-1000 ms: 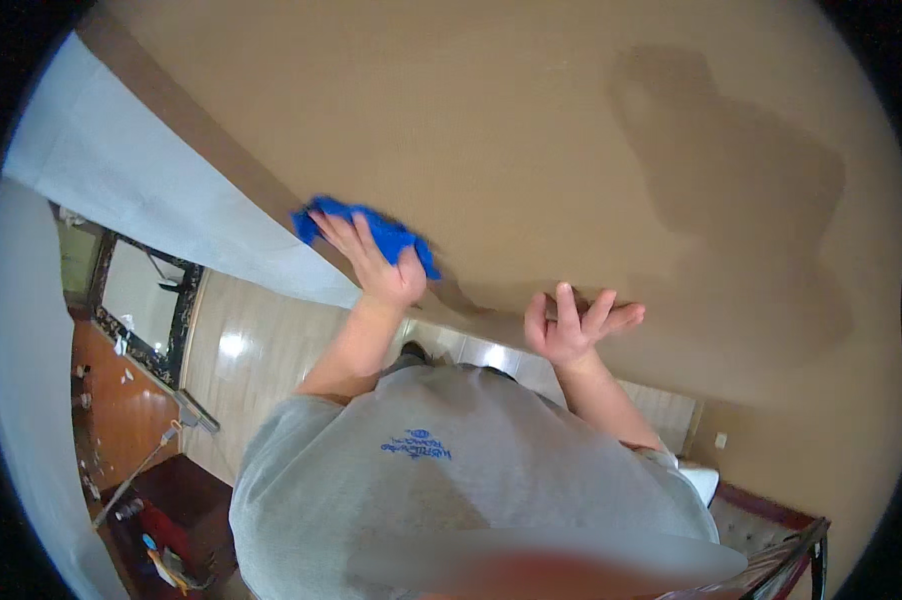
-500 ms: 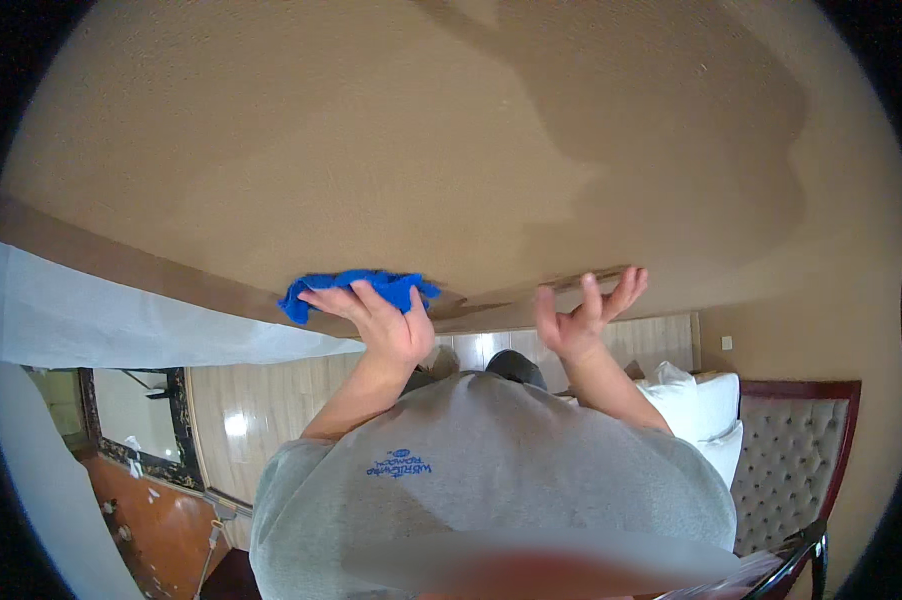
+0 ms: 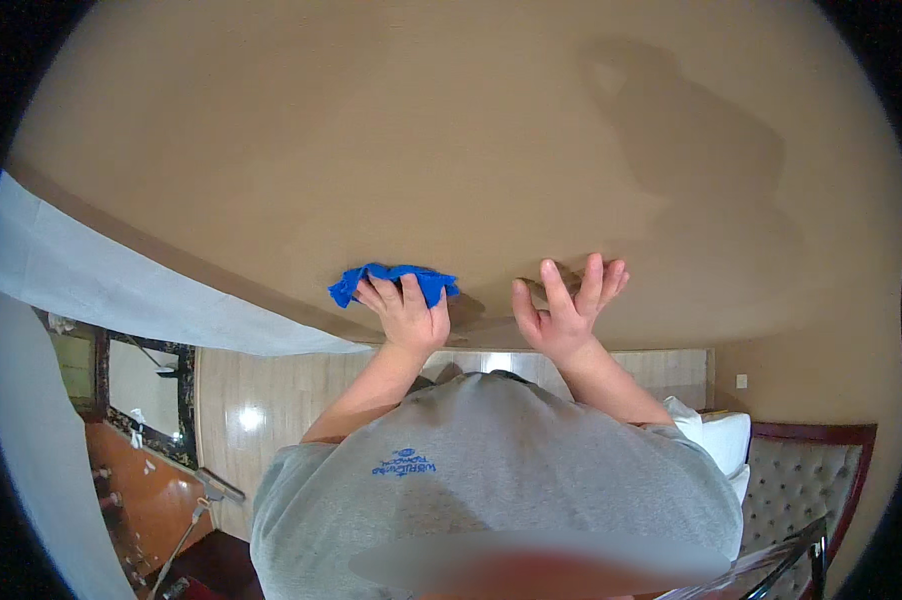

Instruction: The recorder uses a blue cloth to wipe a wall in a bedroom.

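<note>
My left hand point(image 3: 411, 322), fingers spread rather than clamped, backs the blue cloth point(image 3: 389, 271) against the tan wall point(image 3: 451, 150); it should feel light, soft and floppy, best held flat under 4 fingers; my right hand point(image 3: 567, 322) is spread and empty, whether touching the wall I cannot tell

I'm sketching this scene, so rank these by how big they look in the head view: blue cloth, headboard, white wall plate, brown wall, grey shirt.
1. Brown wall
2. Grey shirt
3. Headboard
4. Blue cloth, partly covered by the left hand
5. White wall plate
</note>
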The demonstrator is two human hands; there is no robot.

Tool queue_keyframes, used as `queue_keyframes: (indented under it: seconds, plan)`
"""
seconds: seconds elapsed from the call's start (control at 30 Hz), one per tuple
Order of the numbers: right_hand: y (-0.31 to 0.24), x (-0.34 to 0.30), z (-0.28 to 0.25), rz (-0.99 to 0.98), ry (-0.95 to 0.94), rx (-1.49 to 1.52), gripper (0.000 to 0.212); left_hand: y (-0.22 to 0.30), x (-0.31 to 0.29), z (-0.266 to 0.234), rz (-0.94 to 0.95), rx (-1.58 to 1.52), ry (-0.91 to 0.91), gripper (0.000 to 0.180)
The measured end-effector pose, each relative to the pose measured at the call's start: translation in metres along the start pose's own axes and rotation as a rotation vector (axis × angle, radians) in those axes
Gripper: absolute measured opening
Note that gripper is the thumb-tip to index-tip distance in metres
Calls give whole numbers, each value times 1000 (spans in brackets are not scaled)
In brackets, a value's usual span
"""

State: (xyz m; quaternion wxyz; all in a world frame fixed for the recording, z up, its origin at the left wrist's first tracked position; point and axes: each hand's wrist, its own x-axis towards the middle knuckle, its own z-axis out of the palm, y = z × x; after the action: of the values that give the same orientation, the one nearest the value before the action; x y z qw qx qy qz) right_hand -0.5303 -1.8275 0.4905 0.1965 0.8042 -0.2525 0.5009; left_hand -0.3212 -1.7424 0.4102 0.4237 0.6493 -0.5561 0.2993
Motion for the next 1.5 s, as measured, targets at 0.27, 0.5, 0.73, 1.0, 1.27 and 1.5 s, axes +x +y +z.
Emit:
queue_keyframes:
  seconds: [0.27,0.5,0.73,1.0,1.27,1.5]
  plan:
    - [92,-7,-55,156,105,153,63,66,115,-25,42,76,170,77]
    - [115,-31,-32,-33,167,-52,57,90,56,24,-121,12,252,74]
    - [115,-30,-31,-75,144,-3,49,113,65,25,-184,29,198,71]
    - [117,-27,-30,-80,166,-32,52,111,104,13,-33,63,280,73]
    - [118,-36,-28,-63,146,-69,52,99,11,54,114,29,54,84]
    - [114,-40,-27,-22,132,-57,62,104,120,-3,201,38,140,81]
